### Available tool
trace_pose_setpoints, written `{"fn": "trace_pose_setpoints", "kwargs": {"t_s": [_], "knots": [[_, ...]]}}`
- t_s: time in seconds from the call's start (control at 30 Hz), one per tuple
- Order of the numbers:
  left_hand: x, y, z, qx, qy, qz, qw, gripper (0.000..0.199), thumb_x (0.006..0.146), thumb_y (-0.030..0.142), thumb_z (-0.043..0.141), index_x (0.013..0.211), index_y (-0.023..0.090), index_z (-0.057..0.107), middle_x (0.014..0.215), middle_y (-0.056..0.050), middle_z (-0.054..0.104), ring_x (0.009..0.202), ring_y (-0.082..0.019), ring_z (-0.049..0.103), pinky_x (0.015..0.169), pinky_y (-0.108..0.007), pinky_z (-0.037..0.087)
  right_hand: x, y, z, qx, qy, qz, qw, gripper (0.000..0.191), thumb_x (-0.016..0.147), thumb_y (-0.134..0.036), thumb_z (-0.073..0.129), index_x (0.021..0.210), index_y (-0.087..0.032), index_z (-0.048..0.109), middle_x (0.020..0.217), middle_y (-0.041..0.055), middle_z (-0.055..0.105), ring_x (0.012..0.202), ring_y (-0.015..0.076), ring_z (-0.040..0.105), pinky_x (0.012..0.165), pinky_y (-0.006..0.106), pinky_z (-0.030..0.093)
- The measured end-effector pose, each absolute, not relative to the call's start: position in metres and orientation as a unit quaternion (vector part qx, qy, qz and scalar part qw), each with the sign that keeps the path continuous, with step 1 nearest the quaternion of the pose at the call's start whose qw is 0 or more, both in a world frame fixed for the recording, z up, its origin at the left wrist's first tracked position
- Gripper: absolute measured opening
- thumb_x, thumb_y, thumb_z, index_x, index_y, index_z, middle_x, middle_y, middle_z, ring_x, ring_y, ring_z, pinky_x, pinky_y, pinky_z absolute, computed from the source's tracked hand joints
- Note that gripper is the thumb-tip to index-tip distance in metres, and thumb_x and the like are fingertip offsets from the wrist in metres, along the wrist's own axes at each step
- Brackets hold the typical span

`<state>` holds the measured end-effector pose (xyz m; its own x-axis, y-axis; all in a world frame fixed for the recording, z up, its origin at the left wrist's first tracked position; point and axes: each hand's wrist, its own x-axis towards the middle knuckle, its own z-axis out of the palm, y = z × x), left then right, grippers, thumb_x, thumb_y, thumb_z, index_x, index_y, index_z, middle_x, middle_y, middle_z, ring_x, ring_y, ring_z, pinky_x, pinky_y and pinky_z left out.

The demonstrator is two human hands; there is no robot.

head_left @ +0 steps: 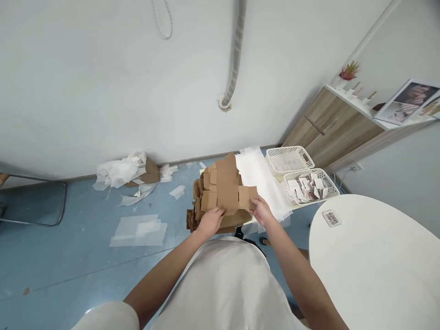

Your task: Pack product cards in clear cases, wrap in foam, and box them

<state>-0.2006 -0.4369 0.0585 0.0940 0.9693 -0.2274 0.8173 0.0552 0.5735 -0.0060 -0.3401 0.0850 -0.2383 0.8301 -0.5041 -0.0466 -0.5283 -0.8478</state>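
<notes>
An unfolded brown cardboard box blank (227,183) lies on top of a pile of flattened cardboard boxes (197,208) in front of me. My left hand (211,222) is closed on the near edge of the blank, with the thumb side hidden from view. At the right side flap, my right hand (263,211) pinches the cardboard between thumb and fingers. Just right of the pile, white foam sheets (259,176) are spread over the table.
Two white plastic baskets (290,158) stand at the back right, the nearer holding small packs (307,188). A round white table (374,256) with a small clear case (332,218) is at right. Wrapping scraps (118,172) litter the floor by the wall; a wooden cabinet (337,123) stands behind.
</notes>
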Motion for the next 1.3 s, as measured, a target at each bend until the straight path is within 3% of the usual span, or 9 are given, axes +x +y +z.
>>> {"fn": "trace_pose_setpoints", "kwargs": {"t_s": [0.2,0.43,0.6,0.77,0.97,1.07,1.17,1.3], "knots": [[-0.203,-0.439,0.068,0.694,0.653,0.174,0.249,0.036,0.089,0.029,0.026,0.101,0.021,0.058,0.094,-0.008,0.06,0.091,-0.022,0.054,0.08,-0.033,0.041,0.0,-0.372,0.096,-0.483,-0.416,0.7,0.324,0.049,0.082,-0.055,0.033,0.124,-0.029,0.038,0.128,0.0066,0.049,0.109,0.0223,0.053,0.081,0.038,0.046],[-0.179,-0.446,0.066,0.746,0.576,0.289,0.166,0.03,0.089,0.026,0.031,0.103,0.018,0.057,0.096,-0.008,0.061,0.087,-0.019,0.055,0.074,-0.033,0.042,0.03,-0.402,0.125,-0.475,-0.453,0.686,0.314,0.069,0.069,-0.058,0.056,0.13,-0.035,0.034,0.141,0.0053,0.031,0.119,0.0259,0.043,0.089,0.041,0.041],[-0.148,-0.459,0.063,0.803,0.492,0.292,0.165,0.029,0.089,0.022,0.033,0.107,0.019,0.055,0.095,-0.006,0.062,0.086,-0.016,0.056,0.076,-0.031,0.038,0.049,-0.404,0.149,-0.59,-0.507,0.555,0.293,0.069,0.072,-0.048,0.058,0.133,-0.033,0.03,0.134,0.0064,0.041,0.1,0.0231,0.057,0.082,0.04,0.046],[-0.125,-0.464,0.067,0.836,0.443,0.271,0.177,0.03,0.089,0.021,0.034,0.111,0.02,0.054,0.095,-0.006,0.063,0.081,-0.015,0.057,0.074,-0.031,0.037,0.063,-0.406,0.141,-0.663,-0.529,0.464,0.256,0.053,0.07,-0.029,0.052,0.123,-0.026,0.047,0.104,0.0046,0.062,0.07,0.0161,0.061,0.063,0.033,0.052],[-0.108,-0.456,0.073,0.848,0.405,0.278,0.198,0.034,0.088,0.033,0.038,0.114,0.019,0.053,0.098,-0.008,0.062,0.087,-0.017,0.056,0.08,-0.033,0.036,0.09,-0.427,0.138,-0.678,-0.46,0.45,0.356,0.055,0.066,-0.023,0.047,0.121,-0.026,0.047,0.099,0.0021,0.061,0.067,0.0149,0.058,0.047,0.026,0.049],[-0.094,-0.451,0.076,0.853,0.382,0.289,0.206,0.055,0.079,0.051,0.046,0.122,0.017,0.047,0.11,-0.011,0.058,0.1,-0.023,0.052,0.089,-0.038,0.033,0.117,-0.443,0.139,-0.677,-0.422,0.441,0.411,0.051,0.069,-0.027,0.047,0.121,-0.025,0.048,0.091,0.0029,0.061,0.056,0.0118,0.052,0.04,0.022,0.042],[-0.071,-0.447,0.076,0.843,0.383,0.319,0.203,0.074,0.068,0.063,0.05,0.126,0.017,0.042,0.125,-0.015,0.047,0.115,-0.03,0.042,0.097,-0.044,0.026,0.155,-0.463,0.136,-0.683,-0.366,0.423,0.47,0.049,0.071,-0.031,0.047,0.12,-0.023,0.048,0.082,0.0028,0.059,0.048,0.0093,0.044,0.036,0.021,0.035],[-0.029,-0.443,0.074,0.749,0.511,0.347,0.239,0.089,0.064,0.059,0.058,0.135,0.017,0.026,0.141,-0.017,0.022,0.128,-0.035,0.022,0.1,-0.051,0.021,0.211,-0.497,0.129,-0.683,-0.306,0.394,0.534,0.051,0.071,-0.032,0.051,0.12,-0.023,0.047,0.08,0.0027,0.056,0.048,0.0081,0.04,0.035,0.02,0.032]]}}
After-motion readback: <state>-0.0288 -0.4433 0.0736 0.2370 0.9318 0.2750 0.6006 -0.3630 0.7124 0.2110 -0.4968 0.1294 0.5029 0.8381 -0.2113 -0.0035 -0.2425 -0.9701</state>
